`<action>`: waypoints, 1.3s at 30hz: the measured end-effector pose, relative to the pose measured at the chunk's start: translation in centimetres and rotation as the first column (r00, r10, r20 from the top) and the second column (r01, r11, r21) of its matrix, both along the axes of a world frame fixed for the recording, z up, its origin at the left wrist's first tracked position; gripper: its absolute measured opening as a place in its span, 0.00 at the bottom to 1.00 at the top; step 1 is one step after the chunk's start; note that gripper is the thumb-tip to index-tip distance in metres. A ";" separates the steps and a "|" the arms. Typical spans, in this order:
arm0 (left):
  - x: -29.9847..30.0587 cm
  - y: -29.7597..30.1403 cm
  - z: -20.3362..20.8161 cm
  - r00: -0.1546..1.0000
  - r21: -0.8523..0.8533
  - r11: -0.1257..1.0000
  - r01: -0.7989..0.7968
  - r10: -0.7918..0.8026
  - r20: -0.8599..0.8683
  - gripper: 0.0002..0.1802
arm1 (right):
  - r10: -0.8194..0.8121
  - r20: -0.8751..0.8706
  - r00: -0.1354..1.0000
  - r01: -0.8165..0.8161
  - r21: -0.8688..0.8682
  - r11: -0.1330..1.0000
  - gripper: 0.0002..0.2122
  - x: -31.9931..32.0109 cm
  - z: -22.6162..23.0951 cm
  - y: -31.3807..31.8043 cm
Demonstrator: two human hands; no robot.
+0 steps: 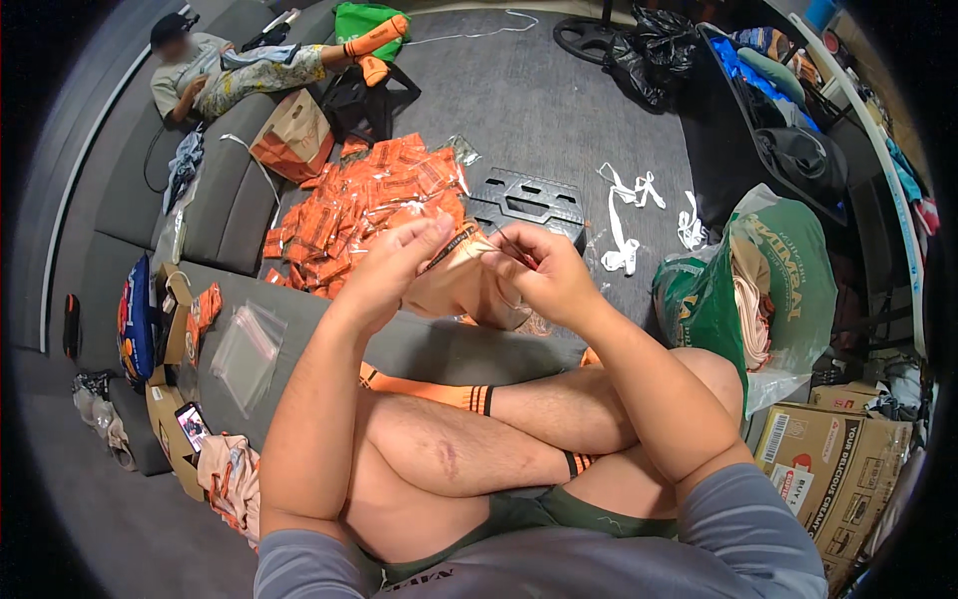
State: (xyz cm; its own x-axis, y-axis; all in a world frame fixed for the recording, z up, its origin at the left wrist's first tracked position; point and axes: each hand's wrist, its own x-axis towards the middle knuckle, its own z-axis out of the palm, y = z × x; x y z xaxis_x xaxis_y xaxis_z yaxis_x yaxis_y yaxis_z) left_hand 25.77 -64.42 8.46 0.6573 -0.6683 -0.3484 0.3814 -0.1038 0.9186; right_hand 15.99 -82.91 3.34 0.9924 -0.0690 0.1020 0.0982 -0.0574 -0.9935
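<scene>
- Centrally, a beige cloth (469,285) hangs in front of the crossed legs (449,439), a dark strip (451,246) running along its upper edge.
- The left hand (397,265) is clamped on the cloth's left side, thumb uppermost; the right hand (544,272) pinches the right side of the same edge. The two hands stand apart, with cloth between them.
- Just beyond them, a wide heap of orange packets (369,190) spreads out in clear wrapping; the left hand and the cloth cover part of its near side.
- A black folding stool (534,198) stands just right of the heap, its near part blocked from sight by the right hand.
- White strips (624,250) lie loosely on the floor (544,110), right of the stool.
- Near the right knee, a green plastic bag (808,280) gapes, with folded beige fabric (753,324) inside.
- Nearer the body on that side is a cardboard box (848,479).
- Leftward, clear sleeves (244,349) lie on the grey seat, with a phone (192,424) and crumpled beige-and-orange fabric (232,479) near the left elbow.
- Past the heap stands a paper bag (291,135); another person (205,75) reclines on the sofa (225,215).
- A black rubbish bag (649,65) sits at the far right.
</scene>
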 end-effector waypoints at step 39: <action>-0.3 -0.4 -0.6 0.976 0.044 0.995 0.091 -0.098 0.194 0.13 | 0.064 0.348 0.935 0.151 -0.555 0.818 0.16 -0.7 2.1 -2.4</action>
